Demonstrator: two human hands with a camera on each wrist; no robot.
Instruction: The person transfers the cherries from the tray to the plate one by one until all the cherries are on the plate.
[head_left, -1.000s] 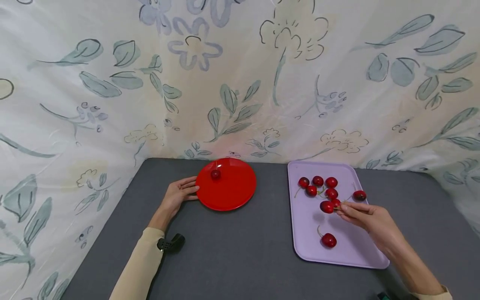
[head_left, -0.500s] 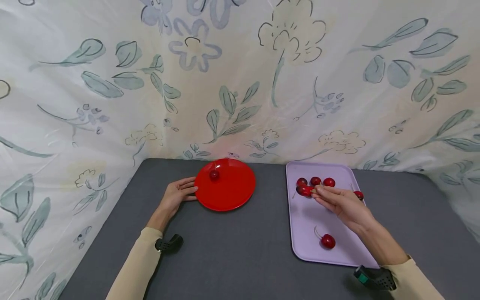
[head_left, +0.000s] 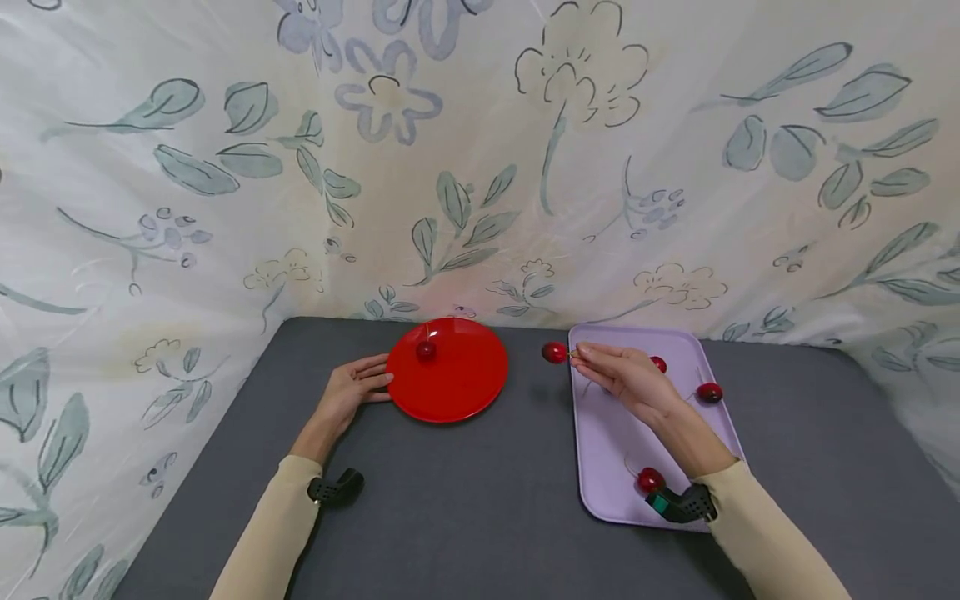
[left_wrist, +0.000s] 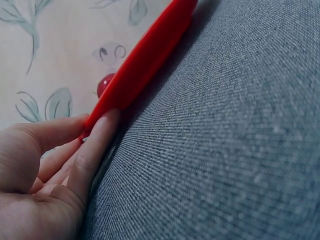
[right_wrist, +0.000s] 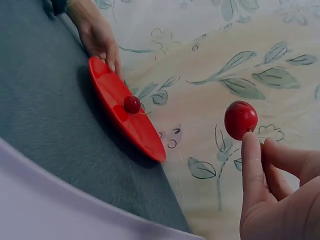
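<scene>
My left hand [head_left: 352,392] is at the left rim of a round red plate [head_left: 465,387]; in the left wrist view its fingertips [left_wrist: 105,125] pinch the plate's edge from both sides. One cherry [head_left: 426,350] lies on the plate toward its upper left. My right hand [head_left: 630,379] pinches another cherry [head_left: 555,352] by its stem, the fruit pointing left toward the plate. In the right wrist view this held cherry [right_wrist: 241,120] hangs just beyond the fingertips. Below the right hand is a lilac tray [head_left: 607,483], its upper cherries mostly hidden by that hand.
On the tray, one cherry [head_left: 650,480] lies near the front, one [head_left: 709,392] at the right edge and one [head_left: 658,364] shows behind the hand. A dark grey table [head_left: 465,517] separates plate and tray. A floral cloth [head_left: 465,167] stands along the back.
My right hand has carried the cherry left and up from over the tray's middle to past its left edge. My left hand stays at the plate.
</scene>
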